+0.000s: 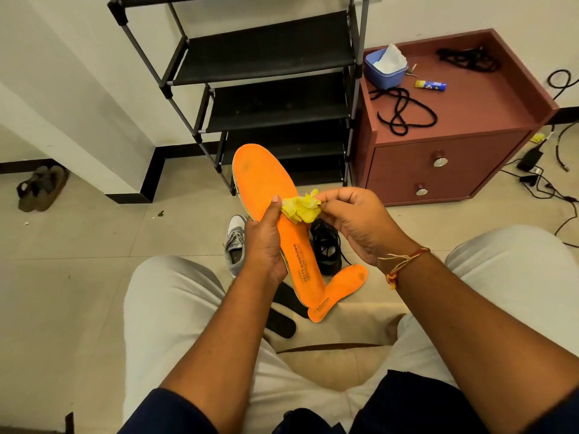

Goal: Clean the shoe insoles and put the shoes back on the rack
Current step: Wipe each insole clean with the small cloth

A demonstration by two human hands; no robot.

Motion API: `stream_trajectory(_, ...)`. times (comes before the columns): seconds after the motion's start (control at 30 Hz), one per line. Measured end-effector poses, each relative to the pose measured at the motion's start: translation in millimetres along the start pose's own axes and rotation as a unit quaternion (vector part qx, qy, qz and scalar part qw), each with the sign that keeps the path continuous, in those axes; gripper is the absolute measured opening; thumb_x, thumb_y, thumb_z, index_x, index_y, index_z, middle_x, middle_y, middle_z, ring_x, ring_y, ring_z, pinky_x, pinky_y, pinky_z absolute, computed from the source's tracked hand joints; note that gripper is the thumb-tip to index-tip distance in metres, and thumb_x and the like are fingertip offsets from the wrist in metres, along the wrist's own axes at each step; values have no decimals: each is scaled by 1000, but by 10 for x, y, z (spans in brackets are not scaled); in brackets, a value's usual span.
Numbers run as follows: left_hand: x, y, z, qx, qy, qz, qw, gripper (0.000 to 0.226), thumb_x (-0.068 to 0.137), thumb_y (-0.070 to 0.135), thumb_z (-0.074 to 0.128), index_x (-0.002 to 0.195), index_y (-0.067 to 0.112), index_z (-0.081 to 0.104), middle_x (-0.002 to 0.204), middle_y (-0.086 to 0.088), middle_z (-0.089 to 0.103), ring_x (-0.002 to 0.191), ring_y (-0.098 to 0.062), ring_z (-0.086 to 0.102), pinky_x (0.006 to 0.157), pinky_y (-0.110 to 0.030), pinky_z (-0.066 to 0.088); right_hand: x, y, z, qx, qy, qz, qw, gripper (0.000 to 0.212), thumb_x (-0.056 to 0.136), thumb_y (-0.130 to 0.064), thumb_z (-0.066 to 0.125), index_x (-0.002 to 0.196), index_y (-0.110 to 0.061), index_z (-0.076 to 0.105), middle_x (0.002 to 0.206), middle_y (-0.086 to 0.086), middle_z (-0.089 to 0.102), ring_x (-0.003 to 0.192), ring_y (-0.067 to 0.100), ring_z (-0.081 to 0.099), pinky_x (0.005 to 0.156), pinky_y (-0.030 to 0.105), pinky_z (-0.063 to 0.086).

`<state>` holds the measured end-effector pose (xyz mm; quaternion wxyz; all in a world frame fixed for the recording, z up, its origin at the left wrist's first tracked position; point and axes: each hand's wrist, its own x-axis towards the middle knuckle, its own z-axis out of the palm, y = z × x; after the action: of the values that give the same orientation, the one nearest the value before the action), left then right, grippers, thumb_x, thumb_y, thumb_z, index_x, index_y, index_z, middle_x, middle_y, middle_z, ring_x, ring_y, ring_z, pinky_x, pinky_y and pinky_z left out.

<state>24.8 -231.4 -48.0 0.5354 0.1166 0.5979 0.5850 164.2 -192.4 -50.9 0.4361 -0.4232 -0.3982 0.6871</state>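
Tiled floor (78, 239) below black shoe rack (266, 51). Orange insole (260, 180) gripped in left hand (264, 245) (second orange insole (341, 286) lying underneath), yellow cloth (300, 208) pinched against it by right hand (354, 220). Blue tub (383, 75) on cabinet (454, 101), white tissue (390, 59) inside.

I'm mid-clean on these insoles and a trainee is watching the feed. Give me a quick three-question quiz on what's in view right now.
1. True or false: shoes stand on the visible shelves of the shoe rack.
2. What does the left hand grip? A) the orange insole B) a sandal C) a tissue
3. Fill in: the right hand pinches a crumpled ____ cloth over the insole.

Key: 1 false, the visible shelves are bare; 2 A; 3 yellow.
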Motion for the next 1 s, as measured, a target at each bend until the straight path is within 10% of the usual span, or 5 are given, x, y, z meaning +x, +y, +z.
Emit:
stream_trajectory(0.33, 18, -27, 1, 2, -13, 24, 1000, 13, 98, 35, 64, 106, 25, 62, 102, -7, 75, 94, -29, 72, 66, -37, 59, -27, 98, 20, -312, 49, -86, 945, 21, 76, -25, 85, 82, -21, 65, 79, -7, 68, 76, 5, 67, 65, 17, 54)
stream_trajectory(0.77, 6, -10, -6, -39, -39, -2, 998, 24, 96, 37, 66, 112, 20, 60, 94, -14, 78, 79, -33, 76, 65, -42, 64, 16, 82, 47, 118, 48, -24, 992, 16, 97, -2, 57, 108, 3, 67, 116, 20, 68, 112, 29, 66, 97, 38, 54)
stream_trajectory(1.0, -18, -45, 10, -16, -57, 21, 998, 17, 98, 31, 64, 111, 20, 63, 101, -10, 76, 81, -25, 77, 60, -36, 62, -9, 119, 68, -93, 78, -79, 989, 34, 81, -16, 81, 109, -9, 63, 104, 6, 73, 95, 17, 72, 79, 34, 61)
